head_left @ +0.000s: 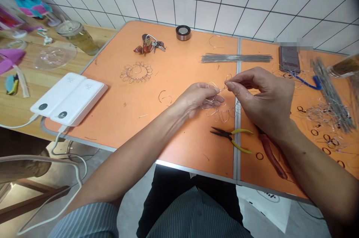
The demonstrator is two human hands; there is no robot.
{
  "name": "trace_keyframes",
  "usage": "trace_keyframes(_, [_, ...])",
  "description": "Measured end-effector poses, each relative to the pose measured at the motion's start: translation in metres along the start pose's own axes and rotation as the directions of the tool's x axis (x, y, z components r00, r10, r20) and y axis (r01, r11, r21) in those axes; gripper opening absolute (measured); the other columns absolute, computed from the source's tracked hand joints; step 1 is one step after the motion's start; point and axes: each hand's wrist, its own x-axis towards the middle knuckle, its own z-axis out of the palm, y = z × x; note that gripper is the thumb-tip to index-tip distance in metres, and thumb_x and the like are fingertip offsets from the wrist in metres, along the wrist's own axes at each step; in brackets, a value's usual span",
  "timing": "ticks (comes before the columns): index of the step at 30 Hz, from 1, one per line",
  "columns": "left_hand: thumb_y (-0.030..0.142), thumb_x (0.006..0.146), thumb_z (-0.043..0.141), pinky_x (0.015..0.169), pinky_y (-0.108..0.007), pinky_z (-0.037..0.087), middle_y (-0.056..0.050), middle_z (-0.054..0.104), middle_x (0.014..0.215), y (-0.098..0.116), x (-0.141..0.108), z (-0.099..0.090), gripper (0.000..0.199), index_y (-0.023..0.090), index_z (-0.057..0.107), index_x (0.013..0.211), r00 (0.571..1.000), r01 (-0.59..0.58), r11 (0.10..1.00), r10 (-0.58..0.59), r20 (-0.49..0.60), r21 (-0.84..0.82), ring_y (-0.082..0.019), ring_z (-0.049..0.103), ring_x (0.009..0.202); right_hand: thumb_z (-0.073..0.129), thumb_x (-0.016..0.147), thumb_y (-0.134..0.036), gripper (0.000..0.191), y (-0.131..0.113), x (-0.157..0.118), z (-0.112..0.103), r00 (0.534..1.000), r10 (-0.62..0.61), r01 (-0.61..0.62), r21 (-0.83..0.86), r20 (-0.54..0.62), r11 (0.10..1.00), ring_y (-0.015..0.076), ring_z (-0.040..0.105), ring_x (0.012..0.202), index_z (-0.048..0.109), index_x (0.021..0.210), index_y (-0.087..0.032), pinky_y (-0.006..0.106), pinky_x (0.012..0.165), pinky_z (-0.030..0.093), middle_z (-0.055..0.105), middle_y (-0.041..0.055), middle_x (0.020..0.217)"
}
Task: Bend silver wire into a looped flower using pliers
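Observation:
Between my two hands is a looped wire piece point(223, 114), thin and copper-toned, with several petal-like loops hanging below the fingers. My left hand point(204, 98) pinches it between thumb and forefinger, the other fingers curled beneath. From the right, my right hand point(260, 94) pinches a wire loop of the same piece at its upper end. Just below lie needle-nose pliers point(231, 133) with yellow handles. Red-handled pliers point(272, 154) rest partly hidden under my right forearm. A finished-looking ring of wire loops point(136, 72) lies on the table to the left.
On the orange folding table point(112, 111) are a bundle of straight wires point(237, 58), keys point(151, 45), a tape roll point(183, 33) and a phone point(289, 59). Tangled wire and small dark rings point(327, 139) lie right. White power banks point(68, 98) with cables sit at the left edge.

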Motion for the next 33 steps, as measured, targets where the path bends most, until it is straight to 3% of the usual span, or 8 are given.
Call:
trace_keyframes(19, [0.028, 0.111, 0.075, 0.087, -0.030, 0.057, -0.010, 0.084, 0.085, -0.0014, 0.0018, 0.0021, 0.035, 0.012, 0.080, 0.080, 1.000, 0.005, 1.000, -0.005, 0.002, -0.027, -0.013, 0.077, 0.073, 0.080, 0.101, -0.031, 0.006, 0.0017, 0.0009, 0.0011, 1.000, -0.001, 0.001, 0.013, -0.024, 1.000, 0.0274, 0.084, 0.089, 0.080, 0.097, -0.035, 0.047, 0.087, 0.070, 0.087, -0.0005, 0.098])
trace_keyframes(28, [0.019, 0.103, 0.083, 0.082, -0.030, 0.053, -0.008, 0.082, 0.086, 0.0029, -0.0010, 0.0034, 0.021, 0.011, 0.079, 0.084, 0.997, 0.072, 0.982, -0.067, 0.031, -0.177, -0.013, 0.073, 0.074, 0.079, 0.103, -0.027, 0.010, -0.0026, 0.0012, -0.0011, 0.996, -0.069, 0.069, 0.000, -0.054, 0.998, 0.0258, 0.085, 0.084, 0.081, 0.097, -0.035, 0.045, 0.081, 0.070, 0.087, -0.0013, 0.095])
trace_keyframes(33, [0.016, 0.107, 0.074, 0.087, -0.035, 0.054, -0.004, 0.079, 0.081, 0.0055, -0.0039, 0.0074, 0.023, 0.013, 0.077, 0.084, 0.990, 0.142, 0.943, -0.137, 0.037, -0.300, -0.012, 0.072, 0.073, 0.078, 0.105, -0.027, 0.011, -0.0039, 0.0011, -0.0034, 0.993, -0.100, 0.099, -0.026, -0.059, 0.995, 0.0260, 0.085, 0.083, 0.082, 0.098, -0.035, 0.047, 0.080, 0.071, 0.088, -0.0020, 0.096])
